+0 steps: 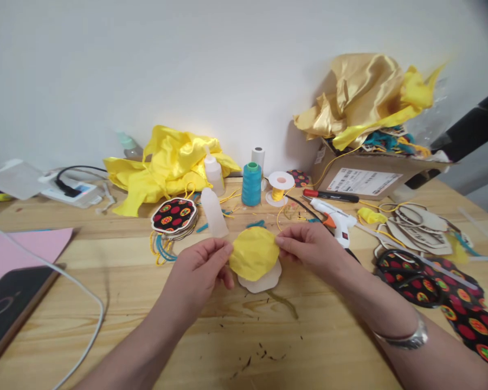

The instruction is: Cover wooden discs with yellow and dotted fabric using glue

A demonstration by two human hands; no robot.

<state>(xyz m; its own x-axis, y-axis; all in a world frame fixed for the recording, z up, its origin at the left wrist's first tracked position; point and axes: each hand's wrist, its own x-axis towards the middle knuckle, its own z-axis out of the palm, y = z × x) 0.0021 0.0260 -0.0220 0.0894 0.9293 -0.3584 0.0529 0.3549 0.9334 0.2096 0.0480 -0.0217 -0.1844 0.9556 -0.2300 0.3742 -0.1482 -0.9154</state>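
Observation:
A round piece of yellow fabric (254,252) is stretched between both hands. My left hand (205,271) pinches its left edge, and my right hand (305,245) pinches the right edge. Beneath the fabric, partly covered by it, lies a pale scalloped piece (261,283) on the table. A dark green strip (283,304) sticks out below that. Just behind my left hand stands a white squeeze bottle (213,212). To its left is a stack of scalloped pieces topped with dark patterned cloth (174,215).
A white glue gun (333,216), a red-and-black marker (330,195) and black scissors (406,279) lie to the right. At the back are a teal thread cone (251,185), a yellow cord spool (278,189), yellow satin (166,162) and a cardboard box (360,176). A phone (14,303) and white cable are left.

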